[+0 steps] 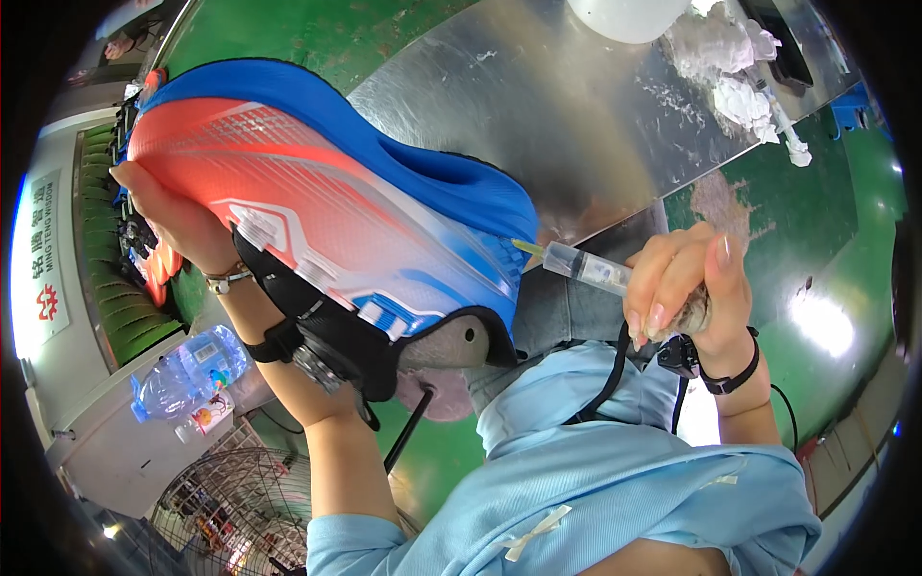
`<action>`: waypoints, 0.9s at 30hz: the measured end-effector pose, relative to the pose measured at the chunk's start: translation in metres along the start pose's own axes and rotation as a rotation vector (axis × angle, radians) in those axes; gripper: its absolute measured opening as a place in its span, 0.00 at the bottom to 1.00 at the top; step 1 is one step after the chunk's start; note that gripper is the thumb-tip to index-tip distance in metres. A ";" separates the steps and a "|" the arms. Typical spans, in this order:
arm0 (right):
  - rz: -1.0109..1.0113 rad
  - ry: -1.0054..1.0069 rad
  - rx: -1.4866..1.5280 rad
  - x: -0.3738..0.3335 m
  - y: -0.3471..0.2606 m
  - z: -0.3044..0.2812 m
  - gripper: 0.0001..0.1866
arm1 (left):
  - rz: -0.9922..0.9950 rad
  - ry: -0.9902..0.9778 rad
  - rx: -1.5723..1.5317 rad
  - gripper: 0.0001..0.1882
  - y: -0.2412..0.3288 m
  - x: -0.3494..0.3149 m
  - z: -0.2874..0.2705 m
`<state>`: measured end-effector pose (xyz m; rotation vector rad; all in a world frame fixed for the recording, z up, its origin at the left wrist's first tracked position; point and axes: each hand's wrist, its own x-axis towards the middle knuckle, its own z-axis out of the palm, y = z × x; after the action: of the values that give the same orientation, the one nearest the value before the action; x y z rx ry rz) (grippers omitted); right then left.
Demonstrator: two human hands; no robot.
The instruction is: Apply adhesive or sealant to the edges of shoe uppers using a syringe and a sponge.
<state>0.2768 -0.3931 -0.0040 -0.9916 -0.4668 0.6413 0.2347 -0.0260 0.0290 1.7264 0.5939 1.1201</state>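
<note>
A running shoe (317, 202) with a red-to-blue upper, black lining and blue sole lies tilted on its side in front of me. My left hand (182, 226) is closed round its toe end, with some fingers hidden behind it. Between the fingers of my right hand (691, 283) is a clear syringe (588, 269) with a pale yellow-green tip. That tip meets the blue heel end near the sole edge; whether it touches is hard to tell. Something crumpled and greyish (693, 315), perhaps a tissue, is tucked in the right palm.
Beyond the shoe is a metal table (576, 125) with crumpled white tissues (744, 101) and a round white container (629, 14). A plastic bottle (197, 370) lies at left, above a wire fan cage (226, 499). Green floor (816, 221) shows at right.
</note>
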 end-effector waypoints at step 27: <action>0.011 0.219 0.013 0.025 0.025 0.030 0.30 | -0.755 -0.158 0.090 0.18 0.021 -0.124 -0.126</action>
<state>0.2690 -0.3479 -0.0096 -1.0392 -0.2635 0.5375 0.0643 -0.0743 0.0111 1.4408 1.0869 0.4239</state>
